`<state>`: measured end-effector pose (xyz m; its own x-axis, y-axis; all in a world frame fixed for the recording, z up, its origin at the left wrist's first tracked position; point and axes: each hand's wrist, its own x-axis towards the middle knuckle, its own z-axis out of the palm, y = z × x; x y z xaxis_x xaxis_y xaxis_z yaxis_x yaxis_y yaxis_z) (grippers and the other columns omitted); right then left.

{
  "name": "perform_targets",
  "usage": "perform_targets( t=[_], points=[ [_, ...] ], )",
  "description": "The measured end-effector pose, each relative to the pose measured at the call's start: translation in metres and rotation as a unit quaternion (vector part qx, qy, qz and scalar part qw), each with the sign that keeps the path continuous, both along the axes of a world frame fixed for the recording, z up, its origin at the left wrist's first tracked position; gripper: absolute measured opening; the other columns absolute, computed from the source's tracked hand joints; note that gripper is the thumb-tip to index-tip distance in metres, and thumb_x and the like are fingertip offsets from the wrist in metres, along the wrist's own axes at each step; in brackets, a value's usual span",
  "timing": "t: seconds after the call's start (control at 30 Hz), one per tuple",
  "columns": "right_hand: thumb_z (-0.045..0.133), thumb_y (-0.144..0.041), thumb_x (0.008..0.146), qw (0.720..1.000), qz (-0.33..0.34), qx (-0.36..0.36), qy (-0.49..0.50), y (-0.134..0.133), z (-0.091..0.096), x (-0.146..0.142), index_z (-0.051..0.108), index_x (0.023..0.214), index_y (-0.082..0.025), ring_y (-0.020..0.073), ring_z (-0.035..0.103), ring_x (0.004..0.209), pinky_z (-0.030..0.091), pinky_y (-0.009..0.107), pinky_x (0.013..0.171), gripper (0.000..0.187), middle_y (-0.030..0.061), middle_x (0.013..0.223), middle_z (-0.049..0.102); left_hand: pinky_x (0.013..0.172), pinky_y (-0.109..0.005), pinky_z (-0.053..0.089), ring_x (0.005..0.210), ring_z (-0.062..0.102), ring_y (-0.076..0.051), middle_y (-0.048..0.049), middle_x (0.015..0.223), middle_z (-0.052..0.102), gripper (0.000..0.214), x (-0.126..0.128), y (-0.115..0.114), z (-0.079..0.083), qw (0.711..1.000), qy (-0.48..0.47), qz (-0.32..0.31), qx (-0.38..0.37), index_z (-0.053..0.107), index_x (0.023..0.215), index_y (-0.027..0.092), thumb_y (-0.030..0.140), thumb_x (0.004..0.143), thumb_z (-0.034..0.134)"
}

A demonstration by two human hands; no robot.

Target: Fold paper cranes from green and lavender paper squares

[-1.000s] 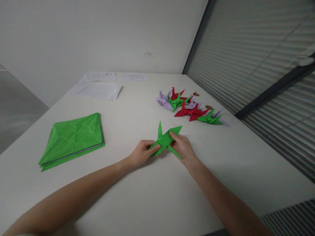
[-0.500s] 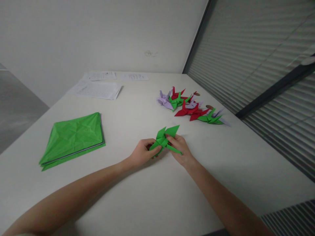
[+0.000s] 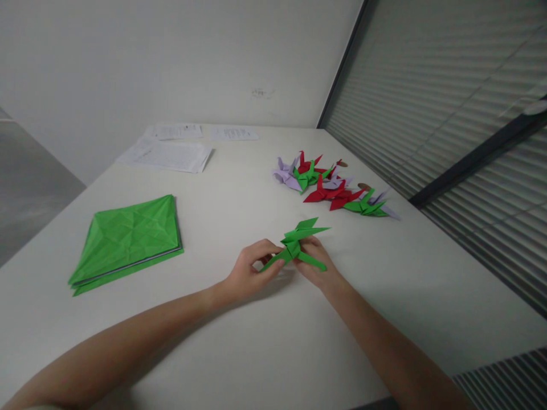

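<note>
The green folded crane [image 3: 294, 246] sits between the two hands, just above the desk [image 3: 256, 341], its long axis slanting from near-left to far-right. The left hand [image 3: 248, 272] pinches the near point, thumb against curled fingers. The right hand [image 3: 317, 263] grips the body from underneath, fingers closed on it — neither hand is nearer than the other.

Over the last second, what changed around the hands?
The green paper figure was turned between the left hand and right hand, which kept hold: its points, upright before, now lean flat toward the right. The green sheet stack, the pile of folded figures and the white papers stayed put.
</note>
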<state>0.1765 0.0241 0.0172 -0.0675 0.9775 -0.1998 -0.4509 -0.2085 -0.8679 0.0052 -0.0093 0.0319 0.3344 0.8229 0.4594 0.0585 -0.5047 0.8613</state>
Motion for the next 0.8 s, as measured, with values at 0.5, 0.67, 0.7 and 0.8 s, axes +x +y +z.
perform_targets(
  t=[0.5, 0.67, 0.7, 0.8],
  points=[
    [0.087, -0.035, 0.053, 0.999, 0.026, -0.027, 0.022, -0.004, 0.007, 0.0, 0.067, 0.061, -0.019, 0.0153, 0.062, 0.058, 0.051, 0.028, 0.056, 0.027, 0.0007, 0.063, 0.069, 0.053, -0.018, 0.048, 0.064, 0.058, -0.009, -0.0047, 0.076, 0.063, 0.012, 0.0, 0.009, -0.002, 0.997, -0.056, 0.045, 0.027, 0.07, 0.087, 0.016, 0.027, 0.085, 0.066],
    [0.086, -0.035, 0.054, 0.999, 0.038, -0.026, 0.01, -0.005, 0.008, -0.002, 0.064, 0.057, -0.018, 0.0129, 0.059, 0.051, 0.048, 0.026, 0.051, 0.028, -0.0005, 0.056, 0.066, 0.051, -0.017, 0.049, 0.061, 0.058, -0.008, -0.0045, 0.075, 0.063, 0.011, -0.001, 0.009, -0.003, 0.997, -0.06, 0.045, 0.032, 0.072, 0.087, 0.016, 0.025, 0.084, 0.067],
    [0.086, -0.035, 0.054, 0.999, 0.039, -0.028, 0.009, -0.006, 0.008, -0.002, 0.064, 0.057, -0.018, 0.0125, 0.058, 0.05, 0.047, 0.026, 0.05, 0.028, -0.0007, 0.056, 0.065, 0.051, -0.017, 0.049, 0.061, 0.058, -0.009, -0.0047, 0.075, 0.063, 0.012, -0.001, 0.009, -0.004, 0.997, -0.061, 0.042, 0.027, 0.073, 0.086, 0.016, 0.026, 0.084, 0.067],
    [0.086, -0.034, 0.054, 0.999, 0.04, -0.031, 0.011, -0.006, 0.01, -0.002, 0.064, 0.058, -0.018, 0.0119, 0.057, 0.05, 0.046, 0.025, 0.049, 0.028, -0.0011, 0.056, 0.066, 0.049, -0.017, 0.05, 0.061, 0.059, -0.009, -0.0048, 0.076, 0.062, 0.014, -0.001, 0.009, -0.004, 0.997, -0.069, 0.035, 0.011, 0.073, 0.084, 0.016, 0.029, 0.084, 0.068]
  ],
)
